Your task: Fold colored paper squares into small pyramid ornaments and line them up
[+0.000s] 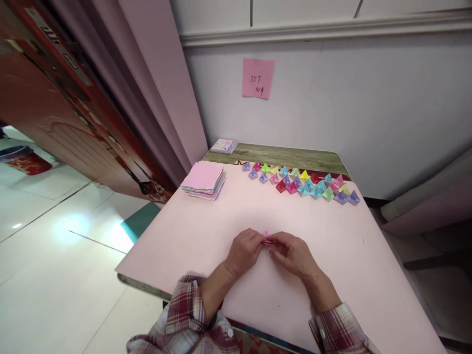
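My left hand (245, 250) and my right hand (291, 253) meet over the middle of a pale pink table cover (184, 236). Both pinch a small folded pink paper piece (266, 237), which is mostly hidden by the fingers. A stack of square coloured papers (204, 180), pink on top, lies at the far left of the table. Several small folded paper shapes (302, 183) in many colours lie in rows along the far side.
A small printed packet (224, 145) lies on the bare wooden strip (295, 156) at the table's far edge. A pink note (257, 78) is stuck on the white wall. A curtain (155, 88) and red door (44, 98) stand left; tiled floor lies below.
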